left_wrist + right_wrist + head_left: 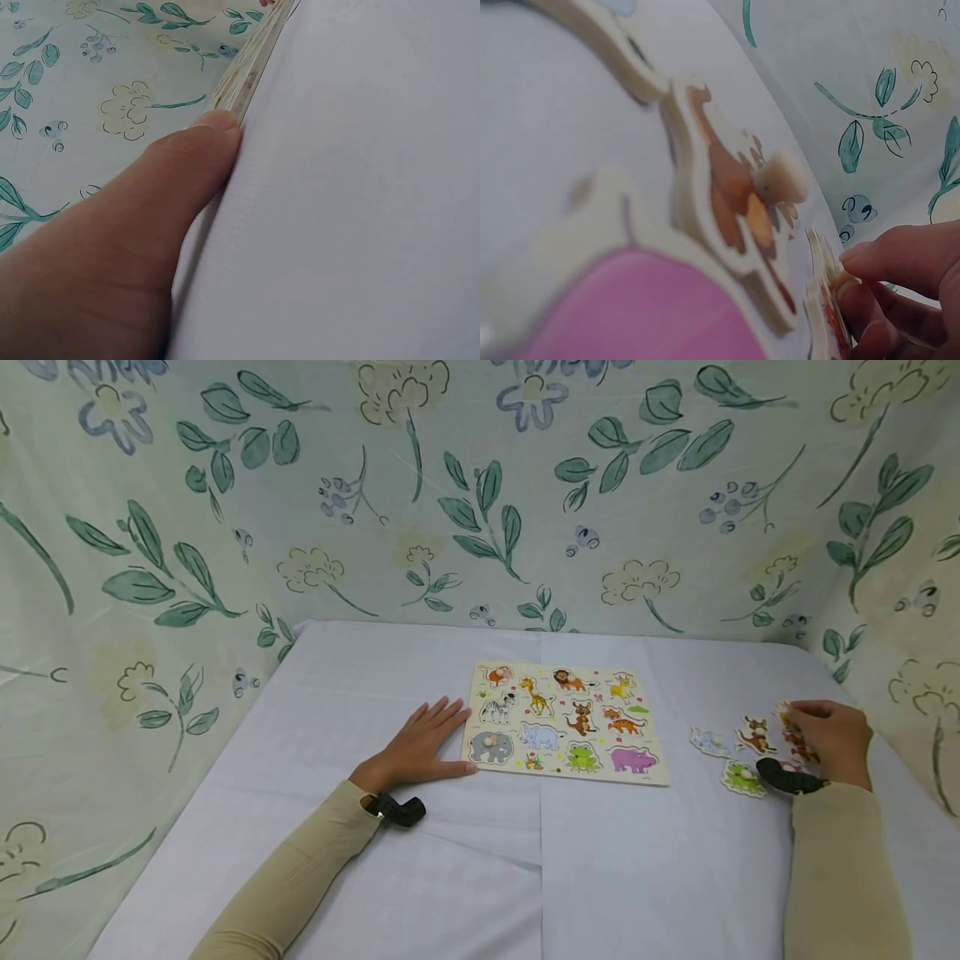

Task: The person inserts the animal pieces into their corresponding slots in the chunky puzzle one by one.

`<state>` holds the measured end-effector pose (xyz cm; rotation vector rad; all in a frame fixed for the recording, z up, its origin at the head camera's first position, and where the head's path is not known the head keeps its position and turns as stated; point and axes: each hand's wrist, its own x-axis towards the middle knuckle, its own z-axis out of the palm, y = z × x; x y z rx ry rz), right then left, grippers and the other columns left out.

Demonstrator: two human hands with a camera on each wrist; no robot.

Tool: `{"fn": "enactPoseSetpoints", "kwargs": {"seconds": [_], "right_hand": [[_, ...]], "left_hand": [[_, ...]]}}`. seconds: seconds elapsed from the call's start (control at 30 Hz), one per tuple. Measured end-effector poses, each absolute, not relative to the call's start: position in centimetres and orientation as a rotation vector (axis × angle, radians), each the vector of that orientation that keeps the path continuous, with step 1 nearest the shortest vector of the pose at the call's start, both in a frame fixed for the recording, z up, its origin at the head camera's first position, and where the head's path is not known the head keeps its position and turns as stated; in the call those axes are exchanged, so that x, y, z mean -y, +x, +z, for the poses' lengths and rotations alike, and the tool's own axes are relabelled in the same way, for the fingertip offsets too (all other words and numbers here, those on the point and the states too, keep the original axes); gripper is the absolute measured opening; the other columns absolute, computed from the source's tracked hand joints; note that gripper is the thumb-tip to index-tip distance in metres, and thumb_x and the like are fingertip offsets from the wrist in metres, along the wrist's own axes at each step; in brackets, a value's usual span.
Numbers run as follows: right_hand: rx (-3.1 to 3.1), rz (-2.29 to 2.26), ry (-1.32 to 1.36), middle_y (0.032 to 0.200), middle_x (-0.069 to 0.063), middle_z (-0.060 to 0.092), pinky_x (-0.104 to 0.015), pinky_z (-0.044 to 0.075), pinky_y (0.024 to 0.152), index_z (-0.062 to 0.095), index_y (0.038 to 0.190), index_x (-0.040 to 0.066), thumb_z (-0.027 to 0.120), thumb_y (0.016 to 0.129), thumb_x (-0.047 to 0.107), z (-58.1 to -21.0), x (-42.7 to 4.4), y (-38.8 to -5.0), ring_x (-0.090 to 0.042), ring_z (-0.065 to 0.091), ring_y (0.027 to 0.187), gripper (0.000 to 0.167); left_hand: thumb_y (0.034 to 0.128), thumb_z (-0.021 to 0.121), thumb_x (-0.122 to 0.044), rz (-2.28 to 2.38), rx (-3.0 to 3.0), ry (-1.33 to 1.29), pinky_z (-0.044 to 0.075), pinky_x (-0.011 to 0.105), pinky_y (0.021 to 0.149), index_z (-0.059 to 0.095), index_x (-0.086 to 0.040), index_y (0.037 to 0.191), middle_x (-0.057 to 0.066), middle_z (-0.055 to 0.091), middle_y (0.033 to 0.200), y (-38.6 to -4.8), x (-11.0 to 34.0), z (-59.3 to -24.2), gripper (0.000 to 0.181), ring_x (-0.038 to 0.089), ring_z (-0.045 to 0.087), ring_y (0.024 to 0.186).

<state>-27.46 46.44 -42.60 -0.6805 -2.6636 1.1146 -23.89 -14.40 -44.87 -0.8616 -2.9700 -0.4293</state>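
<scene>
A wooden board with several animal pictures (562, 720) lies flat on the table. My left hand (420, 743) is spread beside its left edge; in the left wrist view the thumb (187, 157) touches the board's side (246, 82). At the right, my right hand (836, 735) pinches the small knob (843, 280) of a loose animal piece; the thumb and fingers (900, 262) hide part of it. Around that hand lie a kangaroo piece (757, 735), a frog piece (742, 778) and a pale blue piece (712, 742).
A brown piece with a round knob (731, 187) and a pink piece (645, 307) lie close to the right wrist camera. White cloth (465, 893) covers the table, and a flowered curtain (450, 585) hangs behind and at both sides.
</scene>
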Motion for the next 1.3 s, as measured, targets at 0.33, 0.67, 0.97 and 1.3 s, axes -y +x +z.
{"fn": "enactPoseSetpoints", "kwargs": {"seconds": [0.33, 0.67, 0.97, 1.3], "right_hand": [[2.67, 1.087, -0.676, 0.119, -0.018, 0.057, -0.017, 0.039, 0.055, 0.056, 0.129, -0.004, 0.054, 0.096, 0.034, -42.85, -46.45, -27.54, -0.016, 0.051, 0.085, 0.051], [2.671, 1.085, -0.659, 0.128, -0.023, 0.054, -0.016, 0.038, 0.056, 0.055, 0.13, -0.006, 0.053, 0.096, 0.031, -42.78, -46.08, -27.73, -0.021, 0.052, 0.089, 0.05], [2.664, 1.084, -0.681, 0.129, -0.024, 0.054, -0.015, 0.037, 0.056, 0.054, 0.131, -0.006, 0.051, 0.098, 0.029, -42.73, -45.85, -27.59, -0.024, 0.052, 0.091, 0.048], [2.659, 1.078, -0.693, 0.129, -0.024, 0.054, -0.019, 0.038, 0.06, 0.054, 0.131, -0.006, 0.049, 0.098, 0.029, -42.67, -45.66, -27.31, -0.024, 0.052, 0.092, 0.048]], "left_hand": [[0.0806, 0.048, -0.078, -0.44, 2.966, -0.869, 0.006, 0.047, 0.118, 0.024, -0.017, 0.155, 0.003, 0.019, 0.16, -23.96, 14.31, -44.88, 0.099, 0.025, 0.009, 0.148], [0.08, 0.048, -0.079, -0.443, 2.967, -0.867, 0.004, 0.046, 0.119, 0.023, -0.018, 0.155, 0.003, 0.018, 0.16, -24.09, 14.61, -44.98, 0.1, 0.025, 0.007, 0.148], [0.0804, 0.048, -0.078, -0.441, 2.989, -0.853, 0.003, 0.045, 0.119, 0.022, -0.018, 0.155, 0.002, 0.017, 0.161, -23.98, 14.43, -44.95, 0.099, 0.024, 0.006, 0.148], [0.0803, 0.047, -0.079, -0.447, 2.973, -0.858, 0.004, 0.046, 0.119, 0.024, -0.018, 0.155, 0.003, 0.018, 0.16, -23.94, 14.36, -44.96, 0.099, 0.024, 0.007, 0.148]]}}
